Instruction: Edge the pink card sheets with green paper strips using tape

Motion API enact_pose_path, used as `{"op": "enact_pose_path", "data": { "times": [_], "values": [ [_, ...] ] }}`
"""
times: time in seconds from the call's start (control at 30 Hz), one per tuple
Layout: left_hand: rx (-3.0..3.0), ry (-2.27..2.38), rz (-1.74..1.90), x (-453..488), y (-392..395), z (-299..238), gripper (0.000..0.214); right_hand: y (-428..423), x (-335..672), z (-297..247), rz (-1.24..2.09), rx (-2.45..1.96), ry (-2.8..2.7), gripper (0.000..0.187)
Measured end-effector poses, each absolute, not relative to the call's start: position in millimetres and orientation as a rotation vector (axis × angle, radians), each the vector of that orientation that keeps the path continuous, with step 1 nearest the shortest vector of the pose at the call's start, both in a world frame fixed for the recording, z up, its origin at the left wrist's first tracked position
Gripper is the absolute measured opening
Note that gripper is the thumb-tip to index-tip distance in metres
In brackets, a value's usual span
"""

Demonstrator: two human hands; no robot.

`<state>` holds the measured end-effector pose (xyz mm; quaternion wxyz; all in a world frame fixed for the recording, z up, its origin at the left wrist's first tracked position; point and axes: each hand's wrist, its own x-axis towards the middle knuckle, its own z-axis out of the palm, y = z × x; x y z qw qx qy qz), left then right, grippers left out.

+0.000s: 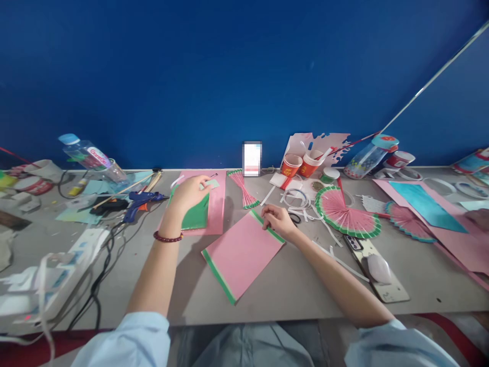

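A pink paper sheet with green bands along two opposite edges lies at an angle in front of me. My right hand, fingers curled together, grips its upper right edge. Farther left, my left hand pinches a small pale green piece, whose material I cannot make out. That hand is above a glossy green sheet, which rests on another pink sheet and is partly covered by the hand. Between the hands, farther back, a folded pink-and-green paper fan lies pinched in its middle.
A glue gun, cables and a power strip occupy the left. To the right are paper cups, scissors, an opened watermelon fan and a phone with a mouse on it. Another person's hand shows at far right.
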<state>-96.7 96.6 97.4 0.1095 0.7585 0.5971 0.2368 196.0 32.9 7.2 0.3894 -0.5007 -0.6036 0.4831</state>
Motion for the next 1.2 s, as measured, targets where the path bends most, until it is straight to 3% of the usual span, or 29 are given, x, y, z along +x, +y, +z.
{"op": "enact_pose_path", "data": {
  "times": [0.23, 0.53, 0.93, 1.2],
  "values": [
    [2.29, 1.453, 0.521, -23, 68, 73, 0.02, 33, 193, 5, 1.036, -1.355, -1.729, 0.016],
    [2.211, 1.384, 0.617, 7, 59, 20, 0.01, 37, 195, 12, 1.43, -1.253, -1.446, 0.014],
    [1.812, 1.156, 0.697, -2, 72, 27, 0.022, 47, 206, 9, 1.422, -1.088, -1.084, 0.015],
    [1.721, 1.018, 0.608, -18, 72, 57, 0.02, 38, 205, 13, 1.134, -1.254, -1.656, 0.024]
  ]
}}
